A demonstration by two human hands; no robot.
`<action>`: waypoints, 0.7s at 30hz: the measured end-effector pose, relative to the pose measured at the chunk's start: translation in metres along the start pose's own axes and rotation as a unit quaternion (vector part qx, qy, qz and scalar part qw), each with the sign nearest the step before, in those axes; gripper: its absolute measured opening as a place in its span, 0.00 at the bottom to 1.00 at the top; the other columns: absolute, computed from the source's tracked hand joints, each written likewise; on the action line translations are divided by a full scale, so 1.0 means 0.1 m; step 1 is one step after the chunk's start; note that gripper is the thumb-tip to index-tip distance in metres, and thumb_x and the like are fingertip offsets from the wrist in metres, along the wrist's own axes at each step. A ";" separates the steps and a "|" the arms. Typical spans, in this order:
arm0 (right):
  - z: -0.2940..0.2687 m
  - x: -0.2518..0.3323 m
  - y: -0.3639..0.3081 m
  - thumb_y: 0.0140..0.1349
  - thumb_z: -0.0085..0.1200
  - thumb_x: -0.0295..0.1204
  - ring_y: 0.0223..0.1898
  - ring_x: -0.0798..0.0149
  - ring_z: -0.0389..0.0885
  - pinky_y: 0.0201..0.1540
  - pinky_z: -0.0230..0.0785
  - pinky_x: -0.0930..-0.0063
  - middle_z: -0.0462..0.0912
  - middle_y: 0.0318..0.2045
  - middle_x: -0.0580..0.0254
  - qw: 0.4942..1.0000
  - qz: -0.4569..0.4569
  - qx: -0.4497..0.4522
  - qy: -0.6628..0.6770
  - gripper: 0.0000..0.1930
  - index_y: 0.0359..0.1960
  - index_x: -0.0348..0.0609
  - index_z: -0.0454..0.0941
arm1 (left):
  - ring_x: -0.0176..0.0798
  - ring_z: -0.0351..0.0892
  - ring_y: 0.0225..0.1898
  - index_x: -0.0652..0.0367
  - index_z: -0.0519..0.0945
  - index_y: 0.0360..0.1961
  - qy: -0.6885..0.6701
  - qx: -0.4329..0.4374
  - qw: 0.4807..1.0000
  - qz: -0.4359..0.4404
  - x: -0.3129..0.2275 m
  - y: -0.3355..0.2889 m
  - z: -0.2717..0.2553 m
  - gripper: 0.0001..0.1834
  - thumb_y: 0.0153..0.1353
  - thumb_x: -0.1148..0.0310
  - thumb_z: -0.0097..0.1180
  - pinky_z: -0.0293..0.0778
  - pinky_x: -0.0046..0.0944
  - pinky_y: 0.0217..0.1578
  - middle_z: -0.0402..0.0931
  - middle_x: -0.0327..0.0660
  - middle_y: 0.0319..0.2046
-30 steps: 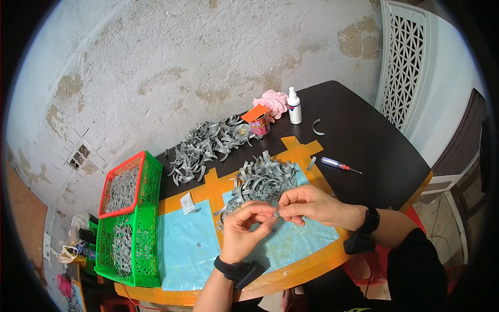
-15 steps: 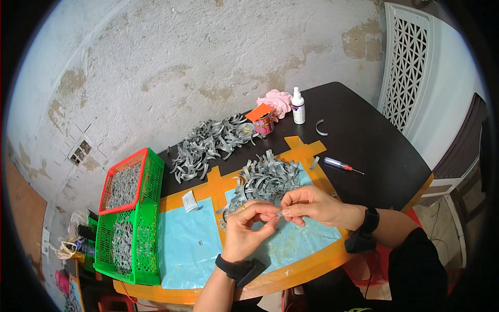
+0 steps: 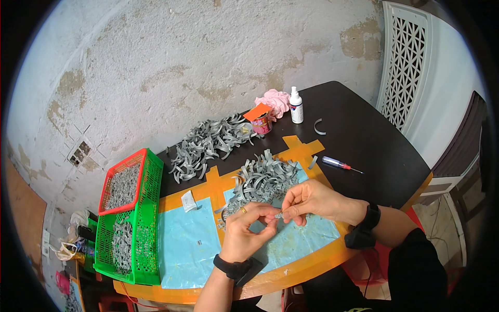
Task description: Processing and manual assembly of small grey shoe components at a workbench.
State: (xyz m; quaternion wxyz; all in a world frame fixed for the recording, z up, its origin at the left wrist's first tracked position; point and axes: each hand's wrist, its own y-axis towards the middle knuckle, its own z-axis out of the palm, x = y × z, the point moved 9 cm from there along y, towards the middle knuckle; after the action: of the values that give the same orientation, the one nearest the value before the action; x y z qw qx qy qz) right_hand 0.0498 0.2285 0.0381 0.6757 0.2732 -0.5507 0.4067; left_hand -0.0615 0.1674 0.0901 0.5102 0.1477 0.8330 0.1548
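Note:
Above the blue sheet (image 3: 189,244), my left hand (image 3: 250,229) and my right hand (image 3: 312,204) meet fingertip to fingertip. Between them they pinch a small grey piece (image 3: 279,215), partly covered by the fingers; its exact kind is too small to tell. Both hands are closed on it. Just beyond my hands lies a heap of curved grey strips (image 3: 265,179). A larger heap of the same strips (image 3: 208,145) lies farther back on the dark table.
At the left, a red basket (image 3: 141,179) and a green basket (image 3: 150,229) hold many small grey pieces. Farther back stand a can (image 3: 262,125), a pink cloth (image 3: 275,101) and a white spray bottle (image 3: 296,106). A screwdriver (image 3: 337,163) lies right, near one loose strip (image 3: 317,127).
My right hand has shifted slightly up and its fingers have moved a little on the small grey piece. My left hand stays nearly in place.

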 end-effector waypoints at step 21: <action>-0.02 -0.04 0.06 0.59 0.58 0.23 0.27 0.70 0.81 0.30 0.75 0.79 0.81 0.28 0.59 0.998 -0.048 -0.029 -0.026 0.08 0.37 0.33 0.74 | 0.32 0.80 0.33 0.67 0.80 0.37 -0.244 -0.044 0.954 -0.167 0.35 -0.03 0.08 0.10 0.52 0.83 0.63 0.77 0.30 0.40 0.79 0.41 0.34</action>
State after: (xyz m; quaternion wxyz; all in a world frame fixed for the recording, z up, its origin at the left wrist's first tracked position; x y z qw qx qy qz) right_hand 0.0449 0.2321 0.0329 0.6876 0.2898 -0.5658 0.3508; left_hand -0.0703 0.1795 0.0572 0.7226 0.0173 0.6881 0.0637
